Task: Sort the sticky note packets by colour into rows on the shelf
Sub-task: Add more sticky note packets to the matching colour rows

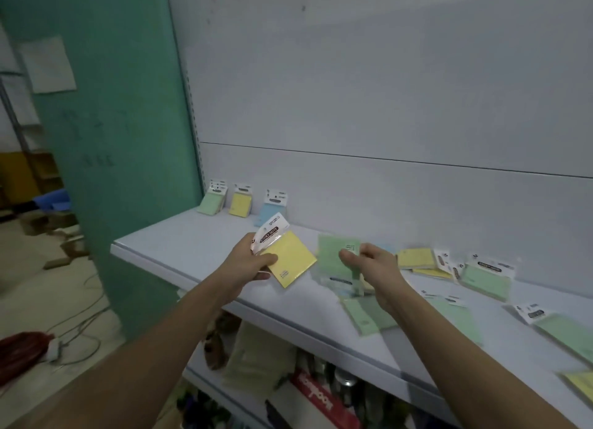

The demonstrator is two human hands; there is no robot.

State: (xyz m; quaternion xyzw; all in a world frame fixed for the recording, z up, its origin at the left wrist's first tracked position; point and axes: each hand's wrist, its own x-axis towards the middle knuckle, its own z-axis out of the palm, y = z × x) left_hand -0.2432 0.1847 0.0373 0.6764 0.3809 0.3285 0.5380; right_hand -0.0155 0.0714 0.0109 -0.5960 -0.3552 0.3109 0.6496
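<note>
The shelf (192, 252) is a pale grey-blue board with a rounded front lip, backed by a plain panel of the same colour with one thin seam running across it. At its far left end three packets lean against the back panel in a row: a green packet (211, 202), a yellow one (240, 203) and a blue one (271, 208), each with a white header card.

The left hand (253, 261) holds a yellow sticky note packet (288, 258) above the shelf, thumb on top and fingers curled beneath it. The right hand (372, 261) is pinching a green packet (337, 252) by its edge, though the blur there makes the grip hard to read exactly. Under and beyond that hand lies a loose scatter of packets (481, 277), mostly green with some yellow, spread toward the right end of the board.

A teal pillar (122, 139) stands at the shelf's left, with a sheet of paper (48, 64) stuck on it. Cables (86, 319) trail over the pale floor beside it. On the lower shelf (205, 383) sit dim, crowded goods, among them a red box (324, 396).
</note>
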